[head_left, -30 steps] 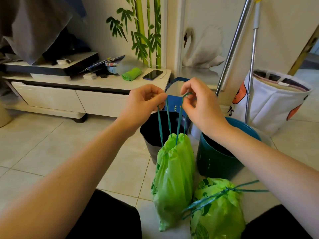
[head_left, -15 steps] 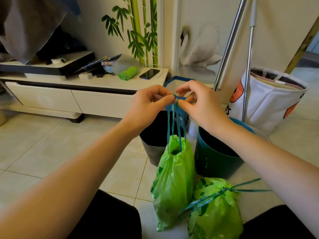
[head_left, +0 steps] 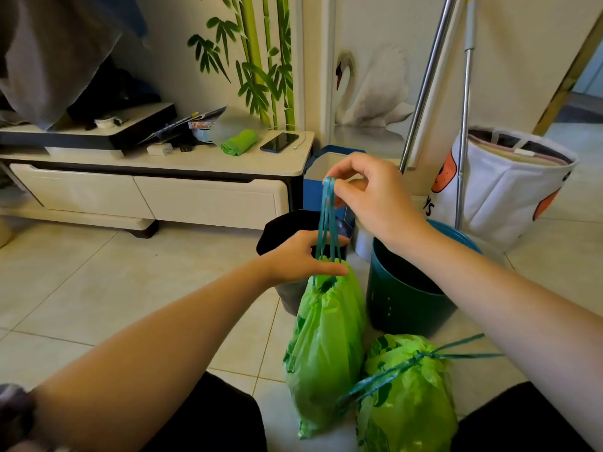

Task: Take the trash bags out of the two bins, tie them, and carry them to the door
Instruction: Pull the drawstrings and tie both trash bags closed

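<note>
The teal bin [head_left: 408, 298] and black bin [head_left: 287, 230] stand on the floor behind two green bags. The upright bag [head_left: 326, 347] hangs long-axis vertical, mouth upward; the tied bag [head_left: 404, 396] lies beside it. The right hand [head_left: 368, 194] pinches the drawstrings [head_left: 328, 220] taut; the left hand [head_left: 303, 259] fingers seemingly close around them just above the mouth.

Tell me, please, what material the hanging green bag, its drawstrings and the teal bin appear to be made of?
Hanging green bag: thin plastic film, slightly glossy; it crinkles and light passes through it.
Drawstrings: probably flat teal plastic tape; the right hand pinches their top, and the left hand holds them near the bag's mouth.
Teal bin: seemingly rigid moulded plastic, with a smooth, faintly shiny wall.
</note>
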`<state>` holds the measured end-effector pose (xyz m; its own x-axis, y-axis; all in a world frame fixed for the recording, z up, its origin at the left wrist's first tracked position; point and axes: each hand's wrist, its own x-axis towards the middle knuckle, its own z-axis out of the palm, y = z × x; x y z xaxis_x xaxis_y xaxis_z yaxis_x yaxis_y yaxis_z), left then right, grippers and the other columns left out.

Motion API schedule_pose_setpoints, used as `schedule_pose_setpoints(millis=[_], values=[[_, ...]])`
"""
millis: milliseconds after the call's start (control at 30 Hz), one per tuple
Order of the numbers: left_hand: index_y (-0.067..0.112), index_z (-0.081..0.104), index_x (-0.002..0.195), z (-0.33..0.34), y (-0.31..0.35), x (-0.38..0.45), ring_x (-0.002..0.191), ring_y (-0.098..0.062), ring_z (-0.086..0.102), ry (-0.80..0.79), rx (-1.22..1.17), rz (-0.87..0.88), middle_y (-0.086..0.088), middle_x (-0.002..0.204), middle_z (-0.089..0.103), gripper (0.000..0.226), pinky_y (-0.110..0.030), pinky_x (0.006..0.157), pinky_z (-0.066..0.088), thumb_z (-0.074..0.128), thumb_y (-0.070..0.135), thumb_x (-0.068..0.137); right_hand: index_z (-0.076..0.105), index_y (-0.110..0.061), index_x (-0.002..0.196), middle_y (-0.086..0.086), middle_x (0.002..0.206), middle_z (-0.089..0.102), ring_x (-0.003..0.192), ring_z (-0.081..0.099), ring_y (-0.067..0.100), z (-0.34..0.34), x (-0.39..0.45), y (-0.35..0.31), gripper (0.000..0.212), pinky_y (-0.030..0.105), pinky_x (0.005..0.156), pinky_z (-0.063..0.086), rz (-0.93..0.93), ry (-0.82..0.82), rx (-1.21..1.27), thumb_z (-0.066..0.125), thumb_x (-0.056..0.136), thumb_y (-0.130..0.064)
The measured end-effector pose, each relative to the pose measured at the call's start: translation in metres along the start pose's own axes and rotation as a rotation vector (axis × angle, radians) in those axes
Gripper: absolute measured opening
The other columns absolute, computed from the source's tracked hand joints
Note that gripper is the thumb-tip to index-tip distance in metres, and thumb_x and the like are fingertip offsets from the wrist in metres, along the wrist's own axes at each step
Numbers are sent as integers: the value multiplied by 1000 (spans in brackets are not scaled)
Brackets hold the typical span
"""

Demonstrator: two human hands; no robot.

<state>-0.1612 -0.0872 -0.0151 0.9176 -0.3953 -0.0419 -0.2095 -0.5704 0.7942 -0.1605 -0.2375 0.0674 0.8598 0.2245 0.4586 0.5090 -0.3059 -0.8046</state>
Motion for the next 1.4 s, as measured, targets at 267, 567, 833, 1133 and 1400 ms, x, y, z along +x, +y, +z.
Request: schedule_pose_setpoints(millis=[267,567,833,1133,1400], values=[[8,72,80,18,-21,10,74,-18,67,25,54,-82,-9,78,70,34,-40,78,57,66,42,85,60,-15,91,-2,84,64,70,66,8,-1,-3,-11,12,17,64,53,-32,54,86,53,91,-6],[-2,58,76,23,-53,0,72,-34,60,-113,174,-192,-23,77,59,79,-47,75,53,35,74,83,61,-17,90,-3,80,63,61,63,2,1,-1,-1,15,14,61,51,3,103,52,51,92,-5],[13,66,122,-3,-54,-14,107,-6,62,-131,61,-212,-1,122,67,37,-19,94,48,66,29,88,62,-17,86,-5,71,61,58,62,1,-1,3,9,12,16,53,49,34,-15,-38,53,94,-15],[11,70,114,-11,-26,-19,96,-2,69,25,-240,-102,1,105,74,31,-9,78,50,70,12,83,61,-12,80,8,76,65,66,68,18,-4,6,13,21,27,57,57,148,-36,59,50,97,-16],[19,71,92,-15,-22,-13,71,-1,65,176,-110,-74,9,79,68,19,-10,65,47,78,14,75,62,-13,81,19,84,67,61,62,12,-4,6,14,22,27,56,51,201,-50,85,49,98,-20]])
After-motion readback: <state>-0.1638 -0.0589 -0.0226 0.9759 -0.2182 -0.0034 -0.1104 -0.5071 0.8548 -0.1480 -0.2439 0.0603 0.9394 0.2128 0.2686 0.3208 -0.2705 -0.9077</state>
